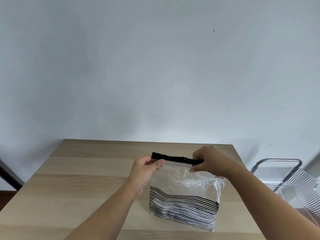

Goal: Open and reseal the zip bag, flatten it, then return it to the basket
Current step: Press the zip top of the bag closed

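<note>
Clear zip bag (183,191) with black top band and striped base stands upright on the table.

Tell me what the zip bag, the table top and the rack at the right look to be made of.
Zip bag: thin clear plastic film, glossy and crinkled, printed with black stripes, black band along the top. Table: pale wood or wood-look laminate, matte, with visible grain and plank seams. Rack: looks like shiny metal tube and wire, probably chromed steel.
</note>
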